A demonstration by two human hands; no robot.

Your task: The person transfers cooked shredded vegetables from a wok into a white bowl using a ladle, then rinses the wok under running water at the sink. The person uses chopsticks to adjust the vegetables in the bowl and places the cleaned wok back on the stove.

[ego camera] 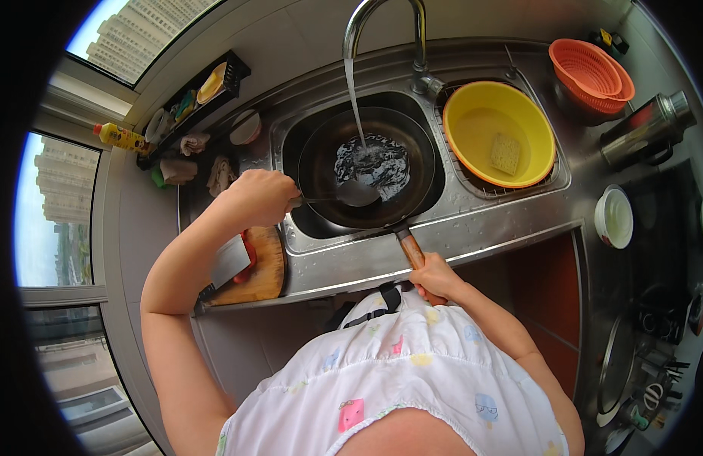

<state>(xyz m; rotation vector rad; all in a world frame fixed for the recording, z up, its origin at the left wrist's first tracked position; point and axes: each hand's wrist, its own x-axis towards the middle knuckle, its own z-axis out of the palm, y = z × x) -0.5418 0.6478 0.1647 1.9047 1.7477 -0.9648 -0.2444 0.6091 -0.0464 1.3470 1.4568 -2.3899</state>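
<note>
Under the running chrome faucet (pixel 354 40), a dark wok (pixel 317 165) rests in the left sink basin (pixel 288 154). Water pours into the wok and ripples in its bottom. My left hand (pixel 260 196) grips the handle of a metal ladle (pixel 358 194), whose bowl sits inside the wok at the water's near edge. The wok's wooden handle (pixel 410 248) reaches over the counter's front edge towards me. Around its lower end my right hand (pixel 437 277) is closed.
A yellow basin (pixel 471 159) with water and a sponge (pixel 505 154) sits on a wire rack at right. Orange colanders (pixel 591 68), a steel thermos (pixel 642 131) and a white bowl (pixel 613 216) stand beyond. At left, a cleaver (pixel 230 261) lies on a wooden cutting board (pixel 266 282) beside red pieces.
</note>
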